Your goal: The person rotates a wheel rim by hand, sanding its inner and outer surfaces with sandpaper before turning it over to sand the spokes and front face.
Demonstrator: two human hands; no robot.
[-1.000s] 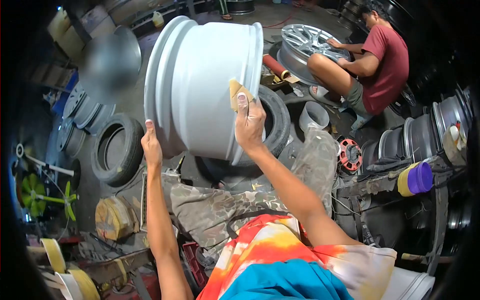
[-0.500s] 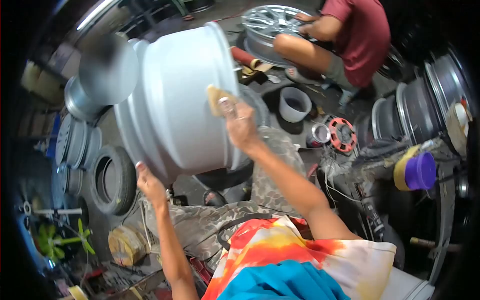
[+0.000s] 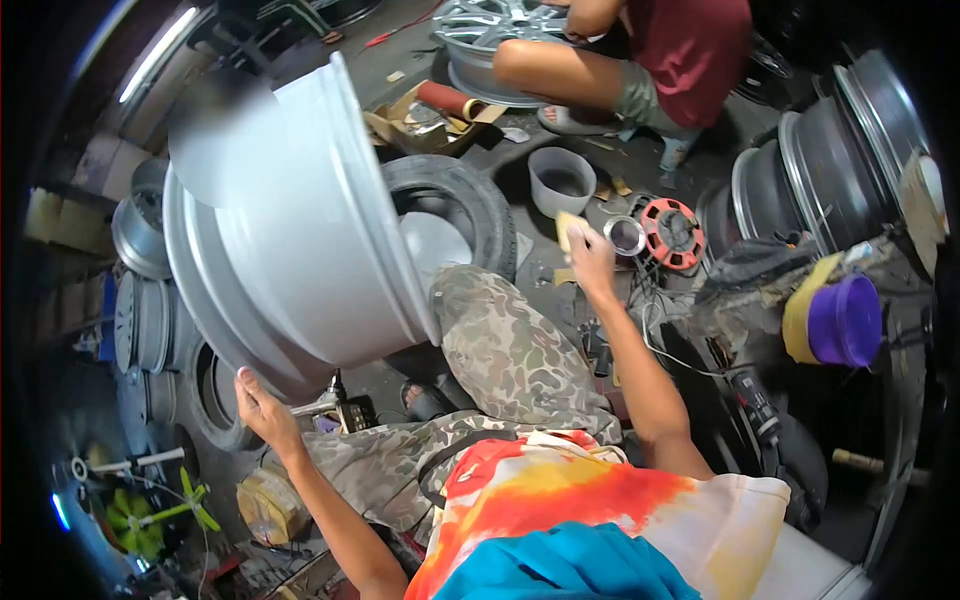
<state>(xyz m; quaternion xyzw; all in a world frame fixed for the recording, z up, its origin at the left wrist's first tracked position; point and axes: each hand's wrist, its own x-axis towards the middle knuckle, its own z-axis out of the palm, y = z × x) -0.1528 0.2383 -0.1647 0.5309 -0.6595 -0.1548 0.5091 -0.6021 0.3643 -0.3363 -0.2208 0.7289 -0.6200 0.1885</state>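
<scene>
A large silver-grey wheel rim (image 3: 310, 225) stands tilted in front of me, its barrel facing up and its far left part blurred. My left hand (image 3: 265, 412) holds the rim's lower left edge, thumb uppermost; some of its fingers are hidden. Away to the right of the rim, my right hand (image 3: 592, 262) is closed on a tan piece of what looks like folded sandpaper (image 3: 570, 228). That hand is beside a small open can (image 3: 626, 236) and just below a whitish plastic tub (image 3: 560, 180) with dark contents.
A tire (image 3: 490, 200) lies behind the rim. Another person (image 3: 685, 60) squats by a spoked wheel (image 3: 485, 50). A red reel (image 3: 672, 234), a purple bucket (image 3: 846, 320) and several stacked rims (image 3: 830, 160) are on the right. A cardboard box (image 3: 425, 125) holds scraps.
My right hand has left the rim's surface and moved right with the sandpaper, toward the tub and can. My left hand stays at the rim's edge. The view has shifted.
</scene>
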